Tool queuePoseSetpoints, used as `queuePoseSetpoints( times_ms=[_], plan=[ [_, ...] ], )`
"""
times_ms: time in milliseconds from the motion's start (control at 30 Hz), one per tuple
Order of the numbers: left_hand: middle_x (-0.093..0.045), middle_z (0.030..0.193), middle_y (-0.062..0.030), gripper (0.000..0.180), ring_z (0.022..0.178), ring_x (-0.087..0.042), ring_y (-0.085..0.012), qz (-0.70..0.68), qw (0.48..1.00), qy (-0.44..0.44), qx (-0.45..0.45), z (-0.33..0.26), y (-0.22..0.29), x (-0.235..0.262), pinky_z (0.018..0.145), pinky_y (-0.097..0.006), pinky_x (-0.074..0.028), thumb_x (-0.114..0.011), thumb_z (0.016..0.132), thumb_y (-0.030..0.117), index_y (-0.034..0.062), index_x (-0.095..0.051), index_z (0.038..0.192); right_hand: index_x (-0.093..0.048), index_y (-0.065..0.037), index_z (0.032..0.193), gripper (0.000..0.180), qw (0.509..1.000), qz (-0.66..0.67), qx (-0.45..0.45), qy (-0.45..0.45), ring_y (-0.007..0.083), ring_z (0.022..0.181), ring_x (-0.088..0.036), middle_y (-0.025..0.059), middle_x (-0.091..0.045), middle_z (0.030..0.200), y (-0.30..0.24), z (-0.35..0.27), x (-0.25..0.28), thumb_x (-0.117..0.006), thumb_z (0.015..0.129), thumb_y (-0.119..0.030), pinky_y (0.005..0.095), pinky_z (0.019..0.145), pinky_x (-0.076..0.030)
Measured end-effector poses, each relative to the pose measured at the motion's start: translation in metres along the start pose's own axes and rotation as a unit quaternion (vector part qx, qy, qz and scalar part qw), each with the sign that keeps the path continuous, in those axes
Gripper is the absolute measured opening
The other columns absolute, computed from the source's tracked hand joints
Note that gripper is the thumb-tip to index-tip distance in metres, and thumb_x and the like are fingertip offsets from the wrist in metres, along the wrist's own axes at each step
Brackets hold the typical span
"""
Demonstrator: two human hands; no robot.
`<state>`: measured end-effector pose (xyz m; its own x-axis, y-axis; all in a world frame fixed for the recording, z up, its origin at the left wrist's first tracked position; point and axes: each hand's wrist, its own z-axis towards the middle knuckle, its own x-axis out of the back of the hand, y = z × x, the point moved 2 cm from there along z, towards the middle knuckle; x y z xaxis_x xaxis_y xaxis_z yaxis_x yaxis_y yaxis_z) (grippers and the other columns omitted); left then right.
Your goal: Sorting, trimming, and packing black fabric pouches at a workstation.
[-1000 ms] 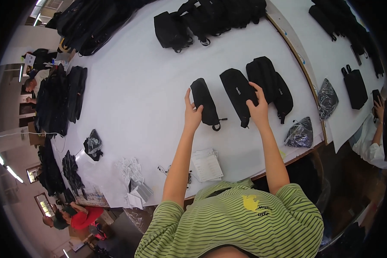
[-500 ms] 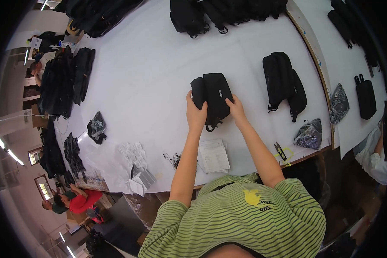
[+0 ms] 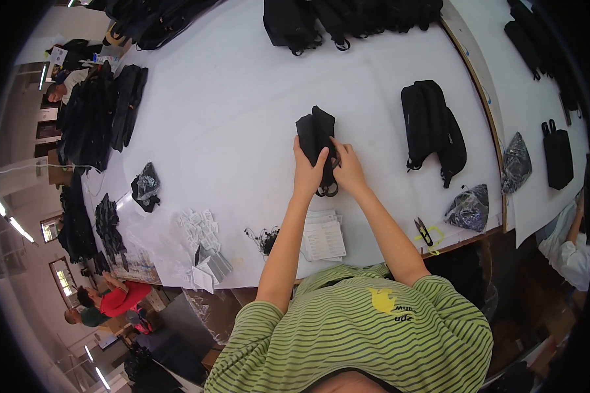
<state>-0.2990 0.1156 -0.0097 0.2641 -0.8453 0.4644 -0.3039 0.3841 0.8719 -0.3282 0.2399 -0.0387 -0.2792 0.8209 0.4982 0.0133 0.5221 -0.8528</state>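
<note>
White sheeting covers the long work table [image 3: 229, 131], and near its middle a small black fabric pouch [image 3: 316, 134] is held down by both hands, the left hand [image 3: 306, 171] closed over its near-left edge and the right hand [image 3: 349, 169] with fingers curled at its lower right, seemingly by a strap loop. It is judged light, soft and floppy, best gripped at the stitched edges. A larger black bag [image 3: 432, 128] lies well apart to the right, and a stack of white paper slips [image 3: 324, 237] sits near the table's front edge.

Small black fabric pouch [image 3: 316, 136], lengthwise on the white table, dark strap loop at its near end.
</note>
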Motion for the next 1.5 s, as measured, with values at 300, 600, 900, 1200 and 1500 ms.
queuePoseSetpoints(
  times_ms=[300,600,900,1200,1500],
  plan=[
    [-0.030,0.143,-0.0257,0.092,0.130,-0.038,-0.0360,-0.004,0.997,0.066,0.049,-0.007,-0.002,0.022,0.105,-0.039,-0.034,-0.071,0.081,0.032,-0.0027,-0.014,0.144,-0.057,-0.012,0.122,0.044,0.977,0.098,-0.064,-0.177,0.0250,0.092,-0.063,0.0124,-0.063,0.102,0.007,0.030,0.003,-0.049,0.080,-0.005,0.0341,0.080,-0.049],
    [-0.031,0.142,-0.0259,0.093,0.132,-0.035,-0.0346,0.012,0.997,0.070,0.030,-0.009,0.000,0.013,0.108,-0.038,-0.030,-0.071,0.081,0.036,-0.0044,-0.015,0.143,-0.062,-0.008,0.111,0.031,0.978,0.045,0.201,0.013,0.0204,0.087,-0.066,0.0129,-0.069,0.094,0.012,0.135,0.086,-0.050,0.083,-0.010,0.0310,0.076,-0.051],
    [-0.030,0.143,-0.0259,0.092,0.132,-0.034,-0.0354,0.039,0.995,0.086,0.044,-0.009,-0.003,0.016,0.108,-0.039,-0.030,-0.071,0.081,0.036,-0.0046,-0.016,0.143,-0.058,-0.006,0.120,0.034,0.906,0.141,-0.102,-0.385,0.0161,0.079,-0.066,0.0120,-0.067,0.102,0.026,0.119,0.047,-0.050,0.088,-0.011,0.0271,0.074,-0.051],
    [-0.026,0.145,-0.0247,0.094,0.132,-0.033,-0.0366,0.027,0.996,0.076,0.041,-0.010,-0.008,0.018,0.107,-0.040,-0.032,-0.071,0.081,0.036,-0.0045,-0.014,0.144,-0.056,-0.008,0.123,0.033,0.901,0.254,-0.091,-0.339,0.0183,0.091,-0.066,0.0112,-0.065,0.108,-0.005,0.152,0.046,-0.045,0.094,-0.018,0.0295,0.083,-0.051],
    [-0.028,0.144,-0.0248,0.092,0.133,-0.033,-0.0344,0.017,0.996,0.070,0.053,-0.011,0.000,0.016,0.108,-0.038,-0.030,-0.071,0.081,0.035,-0.0047,-0.017,0.143,-0.061,-0.012,0.117,0.034,0.967,0.202,0.137,0.076,0.0258,0.111,-0.055,0.0089,-0.062,0.118,0.013,0.149,0.061,-0.056,0.083,-0.010,0.0322,0.100,-0.039]
  ],
)
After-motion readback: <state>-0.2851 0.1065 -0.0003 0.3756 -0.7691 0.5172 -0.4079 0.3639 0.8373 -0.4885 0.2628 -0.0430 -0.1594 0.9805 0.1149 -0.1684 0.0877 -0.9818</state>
